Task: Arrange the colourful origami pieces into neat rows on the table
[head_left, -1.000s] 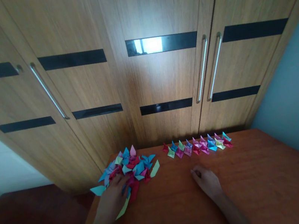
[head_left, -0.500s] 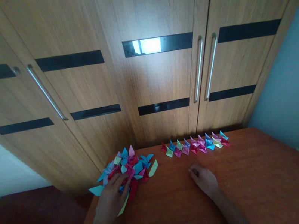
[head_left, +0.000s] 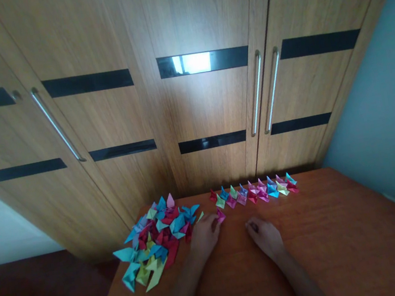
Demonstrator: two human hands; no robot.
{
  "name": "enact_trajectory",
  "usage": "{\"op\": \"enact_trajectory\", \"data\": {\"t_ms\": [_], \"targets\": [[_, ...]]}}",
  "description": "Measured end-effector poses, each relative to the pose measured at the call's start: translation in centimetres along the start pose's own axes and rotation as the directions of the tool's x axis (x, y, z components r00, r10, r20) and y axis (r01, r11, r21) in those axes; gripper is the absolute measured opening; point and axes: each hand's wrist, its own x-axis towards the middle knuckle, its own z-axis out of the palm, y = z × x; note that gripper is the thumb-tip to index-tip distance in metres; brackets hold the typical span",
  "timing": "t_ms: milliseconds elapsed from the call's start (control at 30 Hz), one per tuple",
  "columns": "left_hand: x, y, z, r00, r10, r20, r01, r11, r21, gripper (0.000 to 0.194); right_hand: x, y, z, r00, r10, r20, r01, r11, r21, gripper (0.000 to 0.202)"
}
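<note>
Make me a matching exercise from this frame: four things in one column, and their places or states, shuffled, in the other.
Column one
1. Left hand
2. Right hand
3. Heap of folded papers
4. Neat rows of folded papers

Column two
A. Along the back of the tabletop, near the cabinet
B. Curled, with no paper visible in it
C. On the left part of the tabletop
D. Holding a pink paper piece

Pairs: 1-D, 2-B, 3-C, 4-A

Magenta folded-paper piece (head_left: 221, 216): small, pointed, gripped at nine-o'clock side. Multicoloured folded pieces (head_left: 262, 193) arranged in two rows at two o'clock from it; jumbled paper heap (head_left: 161, 236) noted at nine.
</note>
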Motion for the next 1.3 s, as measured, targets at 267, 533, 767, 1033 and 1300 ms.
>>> {"op": "enact_trajectory", "data": {"t_ms": [267, 533, 767, 1033, 1300], "targets": [[2.1, -0.5, 1.4, 0.992, -0.114, 0.062, 0.109, 0.991, 0.079, 0.022, 0.1, 0.1, 0.1, 1.0, 0.011, 0.01, -0.011, 1.0, -0.02, 0.021], [1.9, -0.2, 2.1, 0.988, -0.141, 0.068, 0.133, 0.985, 0.108, 0.023, 0.1, 0.1, 0.2, 0.999, 0.026, 0.017, -0.026, 0.999, -0.024, 0.019], [1.4, 0.4, 1.3, 0.993, -0.117, 0.027, 0.114, 0.99, 0.086, 0.022, 0.1, 0.1, 0.1, 1.0, 0.018, 0.019, -0.017, 0.999, -0.027, 0.02], [-3.8, -1.0, -2.3, 0.983, -0.099, -0.155, 0.11, 0.992, 0.067, 0.027, 0.0, -0.1, -0.1, 0.999, 0.012, 0.031, -0.01, 0.999, -0.036, 0.023], [-11.3, -7.2, -9.4, 0.937, -0.197, -0.288, 0.283, 0.911, 0.299, 0.028, 0.0, 0.2, 0.3, 0.999, 0.016, 0.041, -0.014, 0.999, -0.039, 0.023]]}}
